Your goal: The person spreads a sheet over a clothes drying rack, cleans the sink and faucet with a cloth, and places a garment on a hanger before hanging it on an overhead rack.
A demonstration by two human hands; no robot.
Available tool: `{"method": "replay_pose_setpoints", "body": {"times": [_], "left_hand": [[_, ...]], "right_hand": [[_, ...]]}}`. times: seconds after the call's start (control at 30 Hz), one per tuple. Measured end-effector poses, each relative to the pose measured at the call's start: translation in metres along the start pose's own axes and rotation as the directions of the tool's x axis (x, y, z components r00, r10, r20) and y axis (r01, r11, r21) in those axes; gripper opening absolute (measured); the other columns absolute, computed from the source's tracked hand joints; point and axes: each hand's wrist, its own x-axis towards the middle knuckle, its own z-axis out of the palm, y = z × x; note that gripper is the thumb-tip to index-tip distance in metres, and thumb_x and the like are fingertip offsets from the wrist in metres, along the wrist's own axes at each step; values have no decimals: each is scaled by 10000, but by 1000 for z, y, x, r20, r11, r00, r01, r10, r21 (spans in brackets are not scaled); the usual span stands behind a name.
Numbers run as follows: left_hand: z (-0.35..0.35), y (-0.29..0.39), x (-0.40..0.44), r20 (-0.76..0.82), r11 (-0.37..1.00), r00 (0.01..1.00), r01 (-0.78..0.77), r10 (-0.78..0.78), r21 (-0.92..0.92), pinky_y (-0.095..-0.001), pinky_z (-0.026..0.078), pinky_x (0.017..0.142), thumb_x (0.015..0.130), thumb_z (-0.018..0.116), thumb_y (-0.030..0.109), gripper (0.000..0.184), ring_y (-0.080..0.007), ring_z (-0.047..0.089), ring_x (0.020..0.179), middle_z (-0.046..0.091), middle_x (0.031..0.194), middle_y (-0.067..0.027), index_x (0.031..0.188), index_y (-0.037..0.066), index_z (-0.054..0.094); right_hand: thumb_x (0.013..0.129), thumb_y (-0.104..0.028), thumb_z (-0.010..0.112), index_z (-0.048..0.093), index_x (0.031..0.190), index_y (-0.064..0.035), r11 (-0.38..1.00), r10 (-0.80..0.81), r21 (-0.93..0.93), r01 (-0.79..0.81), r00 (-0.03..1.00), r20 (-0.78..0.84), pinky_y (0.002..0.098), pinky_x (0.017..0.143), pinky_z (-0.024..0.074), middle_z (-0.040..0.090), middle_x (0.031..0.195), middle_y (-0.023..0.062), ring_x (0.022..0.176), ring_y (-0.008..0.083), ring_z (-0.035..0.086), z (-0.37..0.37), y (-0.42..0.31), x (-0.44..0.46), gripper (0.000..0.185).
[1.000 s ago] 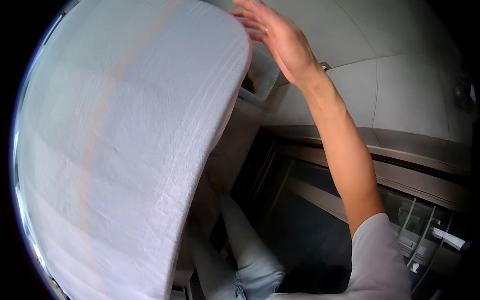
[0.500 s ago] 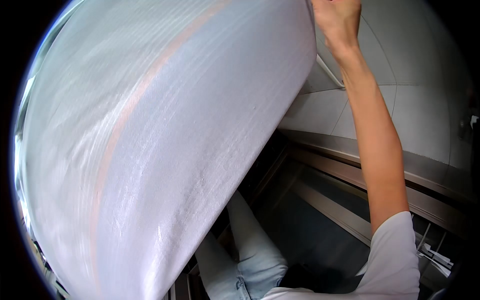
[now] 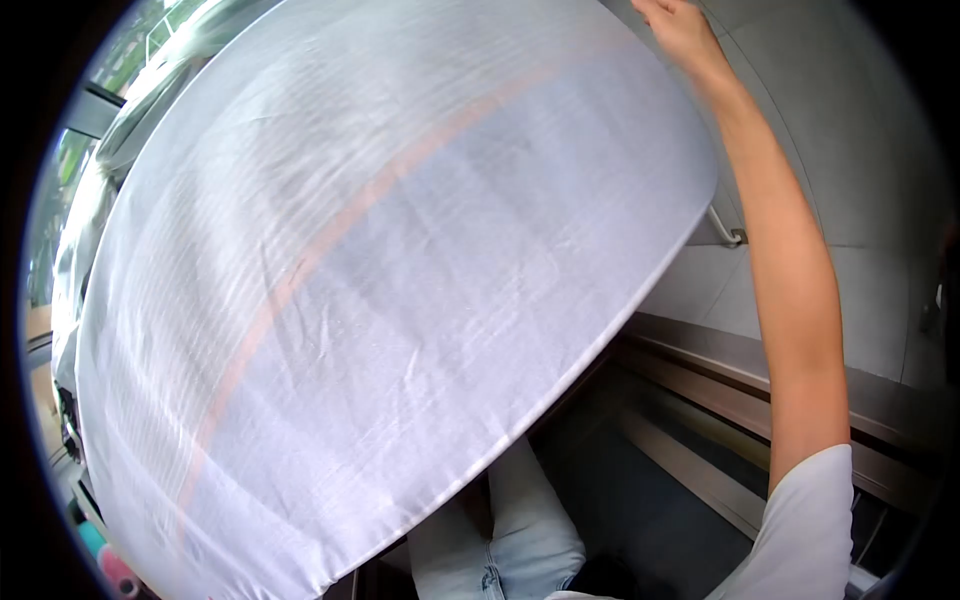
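Note:
A large, pale white-lavender cloth (image 3: 470, 290) with an orange stripe fills most of the view. It hangs spread out in front of me, its lower edge slanting from lower left up to the right. My right hand (image 3: 688, 38) is raised at the top, beside the cloth's upper right edge. Its fingers are closed and seem to pinch the cloth, though the frame's top edge partly cuts off the grip. I do not see my left hand; the cloth covers much of that side.
A grey tiled wall (image 3: 830, 130) stands at the right, with a white metal bar (image 3: 722, 226) on it. Brown rails (image 3: 700, 380) run along its foot. At the left are bunched pale fabric (image 3: 92, 235) and a window with greenery. A pink object (image 3: 118, 570) shows at lower left.
The cloth has spread wider and its right edge has shifted to the right. My right hand and arm sit slightly farther right. More of the window side shows at the left.

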Motion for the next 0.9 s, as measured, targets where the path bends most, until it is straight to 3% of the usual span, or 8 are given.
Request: {"method": "replay_pose_setpoints", "body": {"times": [0.07, 0.13, 0.2, 0.37, 0.47, 0.57, 0.7, 0.9], "left_hand": [[-8, 20, 36, -197, 858, 980, -81, -23, -507, -490, 354, 1042, 947, 466, 440, 584, -385, 456, 1243, 513, 1332, -203, 1455, 171, 362], [35, -29, 107, -256, 658, 961, -124, -109, -743, -462, 276, 1092, 985, 308, 482, 596, -319, 408, 1305, 405, 1413, -176, 1351, 40, 471], [-15, 36, 131, -366, 865, 930, -155, -35, -478, -411, 223, 1129, 1019, 304, 404, 537, -269, 327, 1364, 380, 1454, -154, 1381, 33, 445], [-48, 110, 310, -554, 855, 828, -347, 87, -385, -463, 175, 1156, 986, 325, 506, 563, -276, 239, 1415, 301, 1516, -86, 1442, 180, 384], [-52, 154, 385, -604, 893, 786, -357, 130, -273, -434, 236, 1128, 1000, 348, 453, 499, -258, 335, 1364, 380, 1468, -94, 1413, 186, 430], [-89, 172, 387, -313, 807, 915, -380, 256, -452, -388, 339, 1044, 1010, 404, 351, 400, -245, 479, 1231, 533, 1318, -121, 1302, 117, 545], [-54, 155, 413, -462, 658, 886, -368, 34, -657, -334, 445, 896, 979, 514, 249, 300, -283, 600, 1015, 656, 1076, -152, 1122, 17, 639], [-98, 137, 432, -705, 773, 696, -368, -139, -516, -356, 491, 779, 993, 494, 253, 308, -285, 645, 823, 680, 994, -166, 1107, 7, 641]], "right_hand": [[944, -475, 480, 470, 1355, 0, 968, 121, -233, -97, 989, 90, 331, 1039, 358, 539, 1325, 142, 1258, 238, 478, 3, -14, -16, 629], [937, -498, 478, 481, 1343, 9, 972, 84, -227, -57, 990, 111, 332, 1057, 341, 499, 1374, 156, 1305, 251, 438, 22, -2, -3, 650], [921, -533, 452, 531, 1302, -45, 971, 119, -213, -109, 992, 34, 386, 967, 412, 584, 1258, 142, 1186, 265, 529, 32, 11, 4, 624], [912, -591, 414, 564, 1291, -167, 791, 231, -587, -173, 973, 24, 395, 961, 409, 623, 1225, 88, 1157, 288, 561, 74, 0, 20, 589], [920, -565, 439, 607, 1230, -153, 849, 75, -520, -92, 996, -54, 377, 913, 434, 654, 1143, 102, 1079, 295, 599, 71, 24, 0, 543], [926, -520, 483, 652, 1154, -125, 875, 49, -474, -102, 991, -122, 357, 859, 458, 679, 1066, 104, 993, 288, 628, 39, 18, -26, 487], [931, -447, 536, 691, 1076, -98, 877, 10, -467, -113, 976, -216, 333, 782, 479, 699, 961, 101, 885, 270, 652, 61, 6, -10, 408], [947, -439, 509, 688, 1084, -104, 928, -244, -362, 90, 880, -407, 340, 758, 482, 700, 931, 114, 853, 273, 655, 41, -36, 41, 404]]}}
